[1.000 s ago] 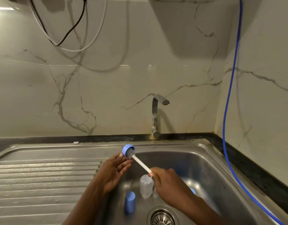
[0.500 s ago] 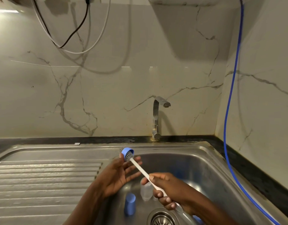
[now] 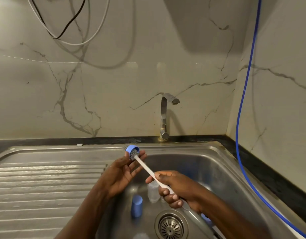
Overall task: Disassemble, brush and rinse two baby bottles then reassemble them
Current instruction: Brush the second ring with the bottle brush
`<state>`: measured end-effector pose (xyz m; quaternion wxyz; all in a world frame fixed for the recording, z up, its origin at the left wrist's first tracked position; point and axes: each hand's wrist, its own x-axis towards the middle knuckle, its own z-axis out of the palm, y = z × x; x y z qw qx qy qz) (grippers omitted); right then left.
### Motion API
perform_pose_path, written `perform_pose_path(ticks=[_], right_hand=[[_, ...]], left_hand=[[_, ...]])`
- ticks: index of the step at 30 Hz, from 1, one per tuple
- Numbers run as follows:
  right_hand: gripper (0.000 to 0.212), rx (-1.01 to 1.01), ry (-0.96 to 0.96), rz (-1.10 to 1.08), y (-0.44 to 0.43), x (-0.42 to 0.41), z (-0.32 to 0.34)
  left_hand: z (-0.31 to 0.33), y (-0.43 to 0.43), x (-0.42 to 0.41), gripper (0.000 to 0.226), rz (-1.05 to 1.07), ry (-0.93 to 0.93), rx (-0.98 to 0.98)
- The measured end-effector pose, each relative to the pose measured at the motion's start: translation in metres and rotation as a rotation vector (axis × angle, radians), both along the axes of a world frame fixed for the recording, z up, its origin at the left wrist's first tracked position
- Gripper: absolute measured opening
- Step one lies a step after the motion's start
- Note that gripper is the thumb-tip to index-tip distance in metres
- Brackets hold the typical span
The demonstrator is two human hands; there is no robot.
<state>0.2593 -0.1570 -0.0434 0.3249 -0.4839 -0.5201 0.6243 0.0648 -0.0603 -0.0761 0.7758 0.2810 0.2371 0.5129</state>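
Note:
My left hand (image 3: 122, 173) holds a blue bottle ring (image 3: 131, 149) at its fingertips above the sink's left rim. My right hand (image 3: 176, 188) grips the white handle of a bottle brush (image 3: 147, 168); its grey bristle head sits inside the ring. Down in the steel sink basin (image 3: 217, 169) a clear bottle body (image 3: 153, 191) stands partly hidden behind my right hand. A blue cap (image 3: 136, 207) stands beside it to the left. Another blue part (image 3: 205, 217) peeks out under my right wrist.
The drain strainer (image 3: 171, 226) lies at the basin's front. A steel tap (image 3: 166, 116) rises at the back wall, with no water running. A ribbed draining board (image 3: 45, 187) spreads to the left. A blue hose (image 3: 242, 118) hangs down the right wall.
My right hand has slid back down the brush handle toward me, away from the ring. The brush head stays in the ring, which has shifted slightly left.

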Motion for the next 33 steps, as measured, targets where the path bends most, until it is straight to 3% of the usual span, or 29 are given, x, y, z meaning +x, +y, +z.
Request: perform_pose_path(ticks=[2,7,12,14,20,25,30,33], right_hand=[[0.031,0.004,0.019,0.033,-0.002,0.003,0.007],[0.03,0.235,-0.31,-0.134,0.003,-0.003,-0.001],[0.029,0.241,-0.391,-0.142,0.002,-0.001,-0.007],[0.03,0.203,-0.362,-0.115,0.002,0.0,-0.011],[0.031,0.141,-0.284,-0.079,0.004,0.0,-0.013],[0.035,-0.083,0.121,0.088,0.004,0.015,0.0],[0.035,0.138,-0.128,-0.037,0.003,0.004,-0.006],[0.031,0.235,-0.301,-0.092,0.005,0.004,-0.013]], left_hand=[[-0.002,0.001,-0.003,0.053,-0.045,0.026,0.028],[0.0,0.0,0.003,0.061,-0.059,0.127,0.061],[-0.003,0.002,0.009,0.057,0.012,0.255,0.071],[-0.005,0.0,0.013,0.044,0.044,0.287,0.054],[-0.003,-0.002,0.013,0.036,0.079,0.193,-0.009],[0.002,-0.006,0.001,0.051,-0.099,0.034,0.093],[0.004,-0.008,0.002,0.064,-0.116,0.079,0.089],[0.005,-0.004,0.005,0.071,0.043,0.122,0.042]])
